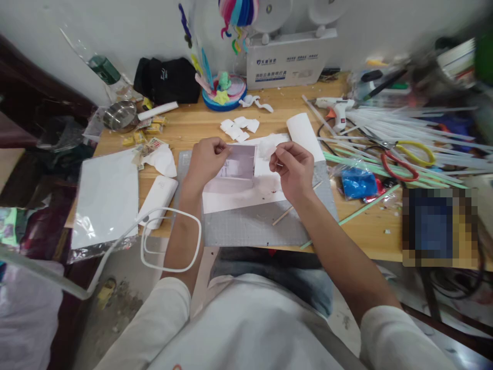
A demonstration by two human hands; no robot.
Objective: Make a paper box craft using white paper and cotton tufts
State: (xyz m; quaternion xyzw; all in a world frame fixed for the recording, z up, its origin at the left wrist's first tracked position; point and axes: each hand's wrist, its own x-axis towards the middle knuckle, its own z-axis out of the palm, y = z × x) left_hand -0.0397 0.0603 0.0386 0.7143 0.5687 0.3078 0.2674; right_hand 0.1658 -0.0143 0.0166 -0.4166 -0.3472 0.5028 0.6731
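My left hand [208,162] is closed in a pinch at the upper left corner of a shallow rectangular frame [242,163] with a greyish-purple inside and a faint drawing. What sits between its fingertips is hidden. My right hand [296,168] pinches at a thin white fluffy tuft [268,146], just right of the frame. Under both lies a white sheet of paper [219,202] on a grey cutting mat [239,231]. A thin wooden stick [283,217] rests on the mat below my right hand.
A white roll [304,134] and torn white pieces [239,128] lie behind. To the right are a glue gun [336,109], pliers [402,159] and many translucent sticks [400,123]. A curved white tube frame [171,239] crosses in front of my left forearm. A wrapped white pad [106,198] lies left.
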